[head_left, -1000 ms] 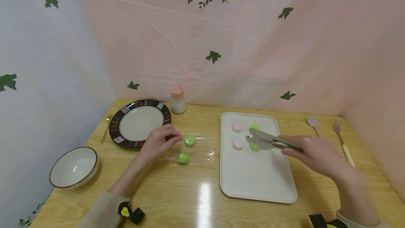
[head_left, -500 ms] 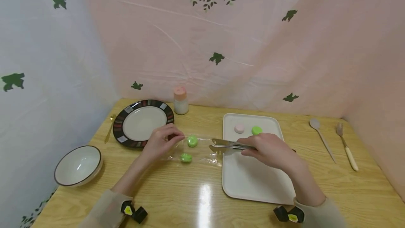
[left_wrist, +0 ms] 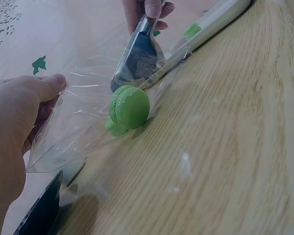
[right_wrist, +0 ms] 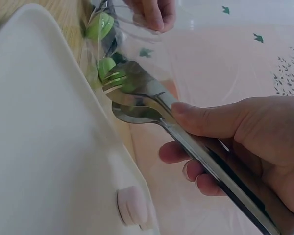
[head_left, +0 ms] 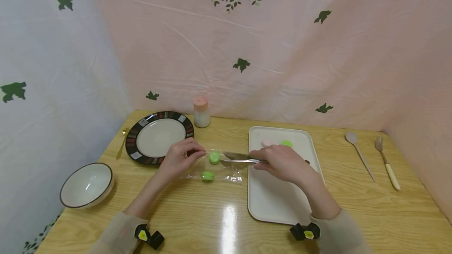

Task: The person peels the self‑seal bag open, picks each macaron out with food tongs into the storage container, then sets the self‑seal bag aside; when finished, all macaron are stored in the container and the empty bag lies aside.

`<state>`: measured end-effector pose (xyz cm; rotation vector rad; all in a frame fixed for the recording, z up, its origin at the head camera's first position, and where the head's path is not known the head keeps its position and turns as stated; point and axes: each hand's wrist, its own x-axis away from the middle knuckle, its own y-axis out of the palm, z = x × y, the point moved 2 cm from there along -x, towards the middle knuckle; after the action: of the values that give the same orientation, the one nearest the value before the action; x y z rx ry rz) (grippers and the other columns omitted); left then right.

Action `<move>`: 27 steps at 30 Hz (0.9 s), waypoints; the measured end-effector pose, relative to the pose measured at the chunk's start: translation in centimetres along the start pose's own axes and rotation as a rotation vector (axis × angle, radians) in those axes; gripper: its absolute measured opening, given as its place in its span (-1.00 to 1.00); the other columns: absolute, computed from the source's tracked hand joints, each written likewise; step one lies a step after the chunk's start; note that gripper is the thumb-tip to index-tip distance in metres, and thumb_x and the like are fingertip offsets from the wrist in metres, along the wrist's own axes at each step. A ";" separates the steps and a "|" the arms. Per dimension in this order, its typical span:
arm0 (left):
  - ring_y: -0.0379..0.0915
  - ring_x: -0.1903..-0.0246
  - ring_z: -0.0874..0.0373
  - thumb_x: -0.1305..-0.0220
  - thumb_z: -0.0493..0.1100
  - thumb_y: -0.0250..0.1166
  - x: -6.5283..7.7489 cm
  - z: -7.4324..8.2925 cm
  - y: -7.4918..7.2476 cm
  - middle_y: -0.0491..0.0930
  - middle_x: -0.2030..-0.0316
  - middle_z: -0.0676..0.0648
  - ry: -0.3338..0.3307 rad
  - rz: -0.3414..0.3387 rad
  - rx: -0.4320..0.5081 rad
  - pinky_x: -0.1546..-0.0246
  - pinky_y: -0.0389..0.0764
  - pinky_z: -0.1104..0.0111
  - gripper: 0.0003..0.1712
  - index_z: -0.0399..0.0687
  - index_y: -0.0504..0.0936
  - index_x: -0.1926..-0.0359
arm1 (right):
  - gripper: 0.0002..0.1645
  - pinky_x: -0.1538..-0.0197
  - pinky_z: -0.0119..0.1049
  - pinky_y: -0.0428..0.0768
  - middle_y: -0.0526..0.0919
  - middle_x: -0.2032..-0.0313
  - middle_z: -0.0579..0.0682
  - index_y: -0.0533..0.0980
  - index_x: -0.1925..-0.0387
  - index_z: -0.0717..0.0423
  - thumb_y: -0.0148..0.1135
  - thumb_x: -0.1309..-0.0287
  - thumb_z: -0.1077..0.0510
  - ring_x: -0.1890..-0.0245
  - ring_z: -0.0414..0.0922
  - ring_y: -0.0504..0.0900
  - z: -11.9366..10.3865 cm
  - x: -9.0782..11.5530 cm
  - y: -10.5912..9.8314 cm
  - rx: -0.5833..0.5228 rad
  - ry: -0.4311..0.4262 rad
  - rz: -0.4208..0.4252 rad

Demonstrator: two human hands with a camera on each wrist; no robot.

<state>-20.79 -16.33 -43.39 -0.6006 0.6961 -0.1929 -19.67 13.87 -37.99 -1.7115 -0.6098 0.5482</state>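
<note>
My left hand (head_left: pixel 181 156) pinches the edge of a clear plastic bag (left_wrist: pixel 83 112) that lies on the table with its mouth toward the tray. Two green macarons (head_left: pixel 214 158) are inside the bag. My right hand (head_left: pixel 282 164) grips metal serving tongs (right_wrist: pixel 171 122). The tong tips reach over the tray's left edge to the bag's mouth, close beside the upper green macaron. Whether anything sits between the tips I cannot tell. On the white tray (head_left: pixel 279 203) lie pink macarons (right_wrist: pixel 132 206) and a green macaron (head_left: pixel 287 143), partly covered by my right hand.
A dark-rimmed plate (head_left: pixel 160 137) stands behind my left hand, with a pink-capped shaker (head_left: pixel 201 113) to its right. A white bowl (head_left: pixel 87 185) and a small gold spoon (head_left: pixel 121 146) are at the left. At the right lie a spoon (head_left: pixel 360 156) and a fork (head_left: pixel 387 166).
My right hand has carried the tongs leftward from above the tray's macarons to the bag's mouth. My left hand keeps its hold on the bag's edge.
</note>
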 end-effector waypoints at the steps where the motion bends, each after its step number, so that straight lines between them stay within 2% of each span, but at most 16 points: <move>1: 0.44 0.40 0.36 -0.19 -0.09 0.31 0.0 0.0 0.0 0.59 0.40 0.16 0.005 0.001 0.001 0.46 0.43 0.58 -0.93 0.07 0.70 0.36 | -0.79 0.55 -0.46 0.30 0.47 0.54 -0.32 0.59 0.19 -0.25 0.31 -0.09 -0.06 0.59 -0.30 0.30 -0.1 -0.2 0.1 0.007 -0.003 0.010; 6: 0.44 0.41 0.36 -0.16 -0.16 0.34 -0.1 0.0 0.1 0.60 0.40 0.14 0.040 0.008 0.010 0.46 0.43 0.59 -0.97 0.06 0.70 0.36 | -0.76 0.50 -0.44 0.32 0.57 0.50 -0.33 0.58 0.18 -0.23 0.34 -0.06 -0.04 0.52 -0.29 0.35 -0.7 -1.0 0.5 0.031 -0.031 0.030; 9: 0.46 0.40 0.36 -0.16 -0.17 0.34 -0.1 0.1 0.2 0.60 0.40 0.13 0.045 0.009 0.020 0.44 0.44 0.60 -0.97 0.06 0.70 0.35 | -0.77 0.52 -0.42 0.31 0.59 0.50 -0.32 0.58 0.20 -0.21 0.35 -0.05 -0.03 0.55 -0.29 0.37 -1.0 -1.4 0.7 0.034 -0.029 0.040; 12: 0.46 0.39 0.36 -0.17 -0.16 0.33 0.0 0.2 0.2 0.60 0.40 0.14 0.032 0.005 0.021 0.43 0.45 0.60 -0.97 0.07 0.70 0.35 | -0.79 0.55 -0.41 0.28 0.55 0.54 -0.30 0.57 0.23 -0.18 0.35 -0.06 -0.04 0.60 -0.30 0.35 -1.1 -1.9 0.9 0.048 -0.030 0.046; 19: 0.48 0.39 0.34 -0.17 -0.15 0.33 0.0 0.4 0.0 0.59 0.40 0.15 0.011 -0.009 0.019 0.41 0.48 0.57 -0.95 0.01 0.70 0.35 | -0.72 0.52 -0.40 0.30 0.61 0.50 -0.26 0.58 0.16 -0.13 0.35 -0.06 -0.04 0.60 -0.30 0.37 -1.5 -2.4 1.2 0.052 -0.017 0.029; 27: 0.47 0.39 0.35 -0.17 -0.13 0.32 -0.1 0.2 0.0 0.60 0.40 0.14 0.017 -0.009 0.020 0.42 0.45 0.60 -0.94 0.03 0.71 0.35 | -0.81 0.57 -0.41 0.29 0.60 0.51 -0.26 0.57 0.22 -0.13 0.31 -0.10 -0.02 0.62 -0.29 0.34 -1.6 -2.3 1.4 0.063 0.003 0.034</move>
<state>-20.70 -16.19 -43.25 -0.5839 0.7075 -0.2131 -20.19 10.95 -38.96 -1.6660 -0.5568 0.5832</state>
